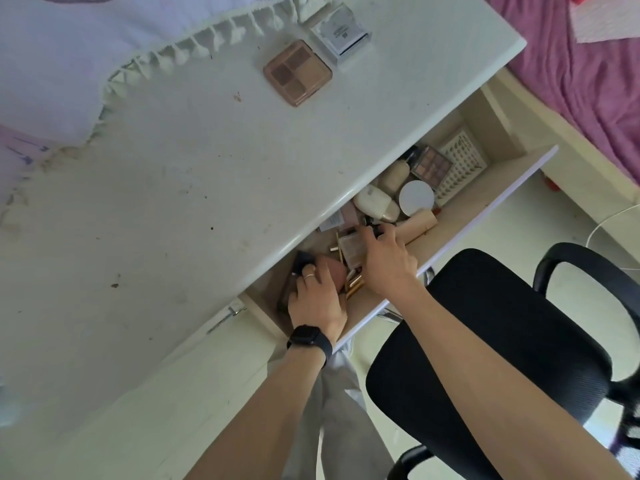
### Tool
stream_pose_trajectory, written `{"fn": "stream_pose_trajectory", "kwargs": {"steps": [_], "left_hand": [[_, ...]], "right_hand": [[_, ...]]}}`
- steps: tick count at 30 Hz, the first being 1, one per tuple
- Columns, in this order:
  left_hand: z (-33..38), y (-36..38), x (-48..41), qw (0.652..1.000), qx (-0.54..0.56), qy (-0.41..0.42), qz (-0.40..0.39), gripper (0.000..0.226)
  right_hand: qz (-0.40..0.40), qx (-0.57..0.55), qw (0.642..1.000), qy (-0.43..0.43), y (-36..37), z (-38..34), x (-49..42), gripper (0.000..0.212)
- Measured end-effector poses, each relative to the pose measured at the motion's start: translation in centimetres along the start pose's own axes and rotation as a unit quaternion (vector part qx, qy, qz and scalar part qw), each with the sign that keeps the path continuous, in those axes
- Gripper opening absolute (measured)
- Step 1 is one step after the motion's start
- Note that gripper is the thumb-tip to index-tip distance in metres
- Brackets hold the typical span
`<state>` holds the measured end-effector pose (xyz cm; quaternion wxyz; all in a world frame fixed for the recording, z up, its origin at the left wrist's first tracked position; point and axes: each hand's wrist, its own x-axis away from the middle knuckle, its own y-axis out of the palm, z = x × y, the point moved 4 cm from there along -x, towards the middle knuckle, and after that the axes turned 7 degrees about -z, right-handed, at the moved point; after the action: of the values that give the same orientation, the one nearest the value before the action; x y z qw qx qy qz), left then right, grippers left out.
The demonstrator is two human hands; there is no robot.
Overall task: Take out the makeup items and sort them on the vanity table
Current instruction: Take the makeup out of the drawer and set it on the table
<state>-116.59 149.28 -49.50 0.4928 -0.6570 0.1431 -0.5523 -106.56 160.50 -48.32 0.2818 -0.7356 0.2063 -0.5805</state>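
Observation:
Both my hands reach into the open drawer (pixel 491 199) under the white vanity table (pixel 194 174). My left hand (pixel 317 303), with a ring and a black watch, curls over a pink makeup sponge (pixel 95 271) beside a black case (pixel 304 260). My right hand (pixel 388 261) pinches a small dark item (pixel 372 227) among the bottles. Inside the drawer lie cream bottles (pixel 375 202), a round white jar (pixel 416 198), a beige tube (pixel 420 221), an eyeshadow palette (pixel 431 165) and gold lipsticks (pixel 355 284). On the tabletop sit a brown four-colour palette (pixel 298 72) and a silver-white box (pixel 341 34).
A black office chair (pixel 485 341) stands right below the drawer front. A fringed white cloth (pixel 69 57) covers the table's far left. A purple bedspread (pixel 588 81) lies at the right. A patterned card (pixel 460 164) leans in the drawer's far end.

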Motion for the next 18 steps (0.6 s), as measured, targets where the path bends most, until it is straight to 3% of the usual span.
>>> {"fn": "stream_pose_trajectory", "kwargs": {"steps": [3,10,15,18], "left_hand": [[0.4,-0.1,-0.6,1.0,-0.025,-0.002,-0.004,0.089],[0.6,0.4,-1.0,0.997,-0.068,0.02,-0.017,0.068],[0.3,0.0,-0.7,0.996,-0.068,0.056,0.005,0.072],[0.0,-0.6,-0.8,0.997,-0.023,0.069,-0.033,0.08]], "right_hand": [[0.027,0.013,1.0,-0.005,-0.4,0.0,0.0,0.064],[0.07,0.039,0.993,-0.089,-0.7,0.9,1.7,0.019],[0.193,-0.187,0.949,-0.163,-1.8,2.9,4.8,0.022],[0.206,-0.328,0.915,-0.114,-2.3,3.8,6.5,0.021]]}}
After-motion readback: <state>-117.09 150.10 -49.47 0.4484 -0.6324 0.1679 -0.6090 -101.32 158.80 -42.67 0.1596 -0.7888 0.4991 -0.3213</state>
